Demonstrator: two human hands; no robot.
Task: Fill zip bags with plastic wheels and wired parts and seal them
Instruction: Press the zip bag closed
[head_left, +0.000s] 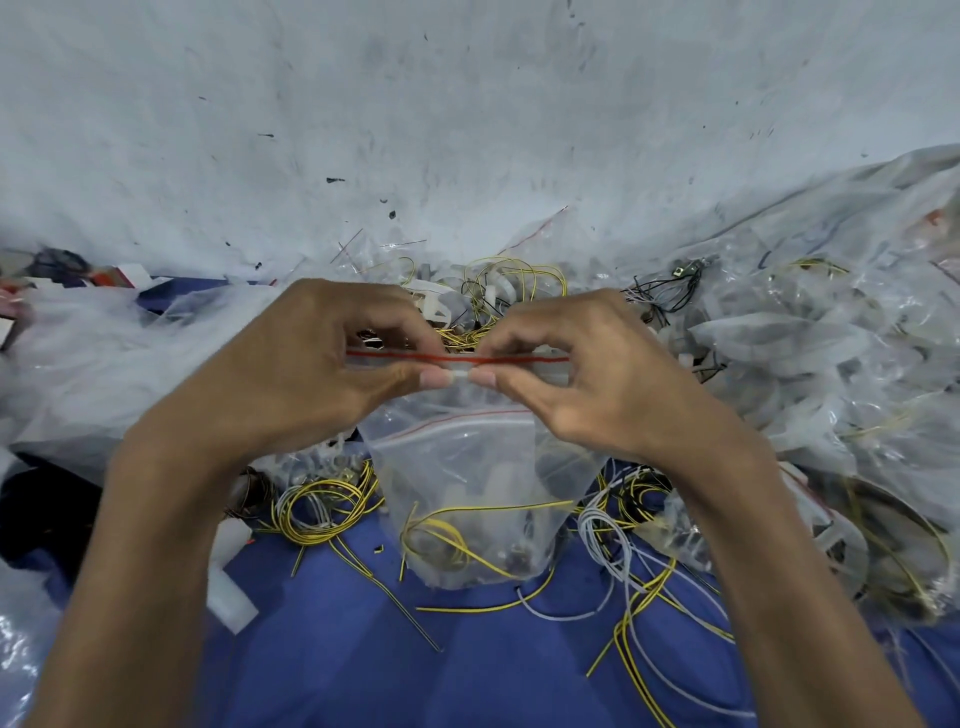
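A clear zip bag (470, 499) with a red line along its top hangs in the middle of the view, above the blue cloth. Inside it lie yellow-and-black wires and pale plastic parts. My left hand (317, 358) and my right hand (592, 364) both pinch the bag's zip strip (460, 358), thumbs almost touching at its middle. A second red-lined bag edge shows just below my thumbs. Loose wired parts (322, 506) lie on the cloth left of the bag, and more wired parts (631, 525) lie to its right.
A heap of filled clear bags (831, 338) rises at the right. Crumpled plastic sheet (93, 338) lies at the left. Behind my hands sits a pile of white plastic wheels and wires (493, 291). A pale wall stands behind. Blue cloth (395, 670) covers the near surface.
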